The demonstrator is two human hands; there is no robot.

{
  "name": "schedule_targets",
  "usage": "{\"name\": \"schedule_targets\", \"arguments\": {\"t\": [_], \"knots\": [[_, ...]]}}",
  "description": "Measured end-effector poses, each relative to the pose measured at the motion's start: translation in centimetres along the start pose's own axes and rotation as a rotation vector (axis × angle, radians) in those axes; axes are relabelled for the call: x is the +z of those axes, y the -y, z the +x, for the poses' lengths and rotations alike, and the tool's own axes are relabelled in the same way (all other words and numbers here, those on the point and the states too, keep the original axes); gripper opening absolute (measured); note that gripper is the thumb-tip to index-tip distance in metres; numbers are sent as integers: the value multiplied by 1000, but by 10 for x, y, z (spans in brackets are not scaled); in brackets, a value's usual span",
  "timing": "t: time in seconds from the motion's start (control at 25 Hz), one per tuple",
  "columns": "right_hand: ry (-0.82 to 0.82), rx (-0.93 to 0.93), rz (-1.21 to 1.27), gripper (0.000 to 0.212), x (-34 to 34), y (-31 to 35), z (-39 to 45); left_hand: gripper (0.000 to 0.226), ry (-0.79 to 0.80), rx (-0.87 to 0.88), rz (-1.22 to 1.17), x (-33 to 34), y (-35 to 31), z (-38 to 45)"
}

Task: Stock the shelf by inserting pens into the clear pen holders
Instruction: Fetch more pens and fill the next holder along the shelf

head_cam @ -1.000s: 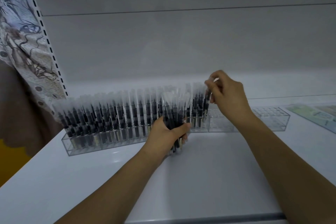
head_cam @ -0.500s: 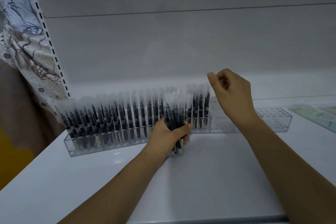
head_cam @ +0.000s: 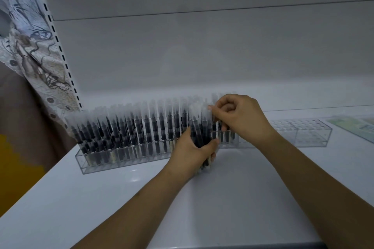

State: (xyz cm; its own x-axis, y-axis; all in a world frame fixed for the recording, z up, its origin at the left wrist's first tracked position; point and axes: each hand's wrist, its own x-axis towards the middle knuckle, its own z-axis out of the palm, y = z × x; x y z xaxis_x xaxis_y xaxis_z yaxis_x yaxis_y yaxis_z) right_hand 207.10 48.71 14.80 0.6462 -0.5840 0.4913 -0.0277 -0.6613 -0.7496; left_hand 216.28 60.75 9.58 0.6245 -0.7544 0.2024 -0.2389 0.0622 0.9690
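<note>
White shelf (head_cam: 121,198) carries clear pen holders (head_cam: 125,159) packed with pens at left, my left grip (head_cam: 192,151) clamped on a pen bundle (head_cam: 200,127), right grip (head_cam: 240,117) pinching one bundle pen's cap, empty holder (head_cam: 301,132) rightmost.

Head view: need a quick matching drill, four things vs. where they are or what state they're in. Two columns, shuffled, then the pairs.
Things:
1. left hand
2. right hand
3. left pen holder
4. right pen holder

States:
A. slots still bare, far right on the shelf
B. packed with upright pens
C. grips a bundle of pens in front of the holders
D. fingertips pinch the top of one pen in the bundle

Pairs: 1-C, 2-D, 3-B, 4-A
</note>
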Motion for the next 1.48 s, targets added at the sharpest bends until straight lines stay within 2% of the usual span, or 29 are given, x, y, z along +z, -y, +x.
{"name": "schedule_targets", "arguments": {"t": [0.08, 0.12, 0.24, 0.32, 0.36, 0.44, 0.52, 0.64, 0.8, 0.92, 1.0, 1.04, 1.12, 1.16, 1.32, 1.48], "knots": [[-20, 2, 49, 21, -1, 1, 1, 24, -5, 2, 16, 0, 1, -1], [-82, 9, 111, 17, -4, 1, 3, 23, 7, -3, 27, 0, 1, -1], [-492, -8, 413, 14, -28, 1, 8, 18, 44, -16, 59, -1, 3, -1], [-707, -58, 400, 20, -43, -4, 10, 15, 41, -15, 60, -2, 5, 0], [-744, -78, 322, 22, -45, -7, 10, 13, 39, -11, 55, -2, 5, 1], [-695, -111, 115, 22, -41, -14, 12, 10, 42, 2, 48, -2, 6, 1], [-574, -157, -111, 25, -34, -20, 13, 9, 42, 14, 50, -3, 7, 2], [-420, -245, -319, 26, -29, -28, 17, 12, 41, 21, 35, -4, 7, 2], [-201, -173, -540, 33, -30, -31, 18, 15, 37, 13, 7, -4, 9, 4], [-139, -130, -693, 41, -31, -26, 18, 14, 44, 14, 2, -4, 10, 5], [-165, -125, -782, 48, -31, -21, 16, 11, 58, 13, -32, -4, 9, 3], [-225, -132, -750, 50, -31, -18, 14, 11, 66, 6, -72, -5, 8, 3], [-347, -165, -493, 44, -30, -10, 10, 11, 71, -16, -173, -6, 6, 2], [-335, -172, -347, 37, -28, -6, 7, 11, 69, -22, -207, -6, 5, 2], [24, -83, -53, 27, -6, 3, -1, 10, 73, -9, -247, -5, 4, 1], [80, 34, 141, 19, -8, 2, 3, 10, 131, 41, -205, -5, 4, 2]]}}
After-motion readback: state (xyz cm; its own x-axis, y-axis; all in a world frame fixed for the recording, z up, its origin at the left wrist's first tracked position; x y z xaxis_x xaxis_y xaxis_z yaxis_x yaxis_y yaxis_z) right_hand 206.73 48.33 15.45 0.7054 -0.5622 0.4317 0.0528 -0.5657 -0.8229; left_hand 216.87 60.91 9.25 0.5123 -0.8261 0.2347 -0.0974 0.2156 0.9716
